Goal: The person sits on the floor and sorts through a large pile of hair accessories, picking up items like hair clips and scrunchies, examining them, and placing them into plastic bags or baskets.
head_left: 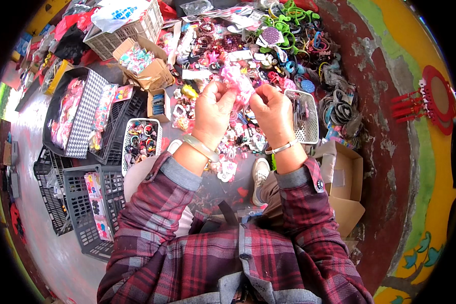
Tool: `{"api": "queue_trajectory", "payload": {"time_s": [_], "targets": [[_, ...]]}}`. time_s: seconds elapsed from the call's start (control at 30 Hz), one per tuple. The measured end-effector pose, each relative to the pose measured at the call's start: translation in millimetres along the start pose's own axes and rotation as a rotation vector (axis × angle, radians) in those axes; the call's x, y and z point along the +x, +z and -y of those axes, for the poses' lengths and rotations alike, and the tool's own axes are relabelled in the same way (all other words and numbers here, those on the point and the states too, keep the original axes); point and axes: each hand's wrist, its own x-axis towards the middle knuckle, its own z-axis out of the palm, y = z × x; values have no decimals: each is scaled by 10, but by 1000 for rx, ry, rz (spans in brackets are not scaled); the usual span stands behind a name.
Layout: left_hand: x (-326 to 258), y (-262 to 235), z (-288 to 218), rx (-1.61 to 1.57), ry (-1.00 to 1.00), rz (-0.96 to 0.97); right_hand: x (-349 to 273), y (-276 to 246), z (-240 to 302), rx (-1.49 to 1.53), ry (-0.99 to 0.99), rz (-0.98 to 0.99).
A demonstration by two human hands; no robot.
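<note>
Between my two hands, above the pile, is a pink ruffled hair accessory point(234, 78), bunched up like soft fabric. My left hand point(210, 115) pinches its left side between thumb and fingers. On its right edge, my right hand point(274, 114) has thumb and forefinger pressed together. Beneath them spreads a loose heap of small hair accessories point(243, 137) in pink, white, black and other colours. How the pink piece is made cannot be told, since my fingers cover part of it.
Left of the heap stand a white basket point(128, 168) of hair ties, a grey crate point(82, 223), a houndstooth box point(90, 114) and a cardboard box point(159, 76). On the right are a white basket point(315, 131) and an open carton point(352, 175). Green headbands point(289, 40) lie at the far side.
</note>
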Motion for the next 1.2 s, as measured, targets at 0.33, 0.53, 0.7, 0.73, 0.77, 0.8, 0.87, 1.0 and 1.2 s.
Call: {"api": "queue_trajectory", "payload": {"time_s": [0.33,0.53,0.7,0.73,0.77,0.8,0.87,1.0,1.2], "targets": [[72,-80,34,706,421,-135,-15,-16,78,486,262,131],[-4,-21,-83,760,414,49,-1,15,23,462,254,128],[34,-69,-172,234,-37,208,18,-75,86,441,260,162],[48,-79,-193,93,-142,236,17,-81,87,438,261,170],[64,-83,-194,65,-111,260,15,-70,64,413,235,162],[91,-88,-155,68,-62,244,14,-47,22,388,209,154],[133,-103,-78,74,35,211,16,-25,-6,358,183,154],[123,-165,-52,236,-29,209,14,-25,-6,339,172,173],[150,-238,-22,181,-136,186,1,1,-23,303,67,187]]}}
